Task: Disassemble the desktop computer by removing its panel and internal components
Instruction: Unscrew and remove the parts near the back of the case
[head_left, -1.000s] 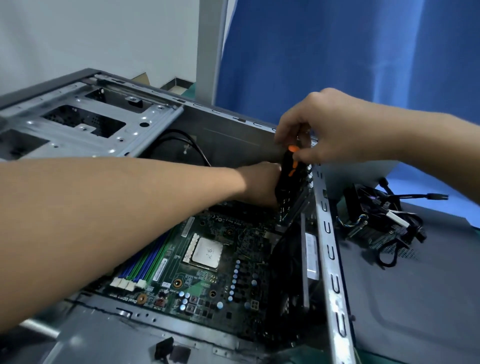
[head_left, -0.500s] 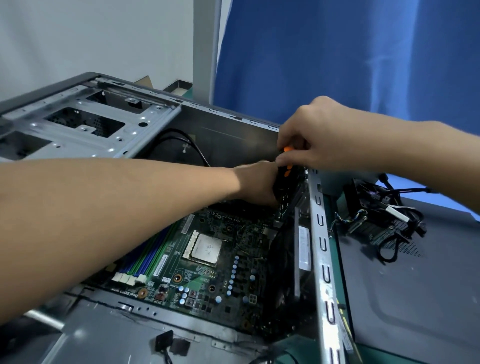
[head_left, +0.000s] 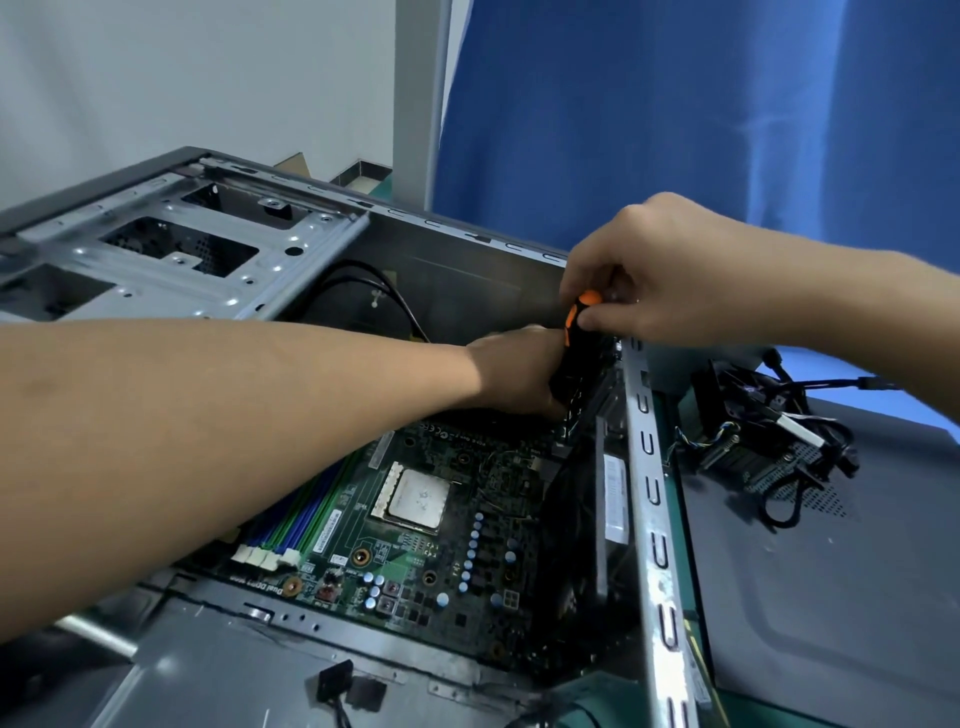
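The open computer case (head_left: 652, 519) lies on its side with the green motherboard (head_left: 415, 551) and its bare CPU (head_left: 418, 499) showing. My right hand (head_left: 670, 275) pinches the orange top of a black screwdriver (head_left: 574, 353) that stands upright at the case's far right corner. My left hand (head_left: 514, 371) reaches across the case and is curled around the lower part of the screwdriver; its fingertips are hidden behind the tool.
The removed grey side panel (head_left: 831, 623) lies to the right, with a fan and tangled black cables (head_left: 769, 447) on it. A metal drive cage (head_left: 171, 260) fills the case's far left. A loose black connector (head_left: 332, 680) hangs at the front. A blue curtain stands behind.
My right hand has shifted slightly on the screwdriver's top, as if turning it. My left hand stays low by the tool. The view has tilted a little.
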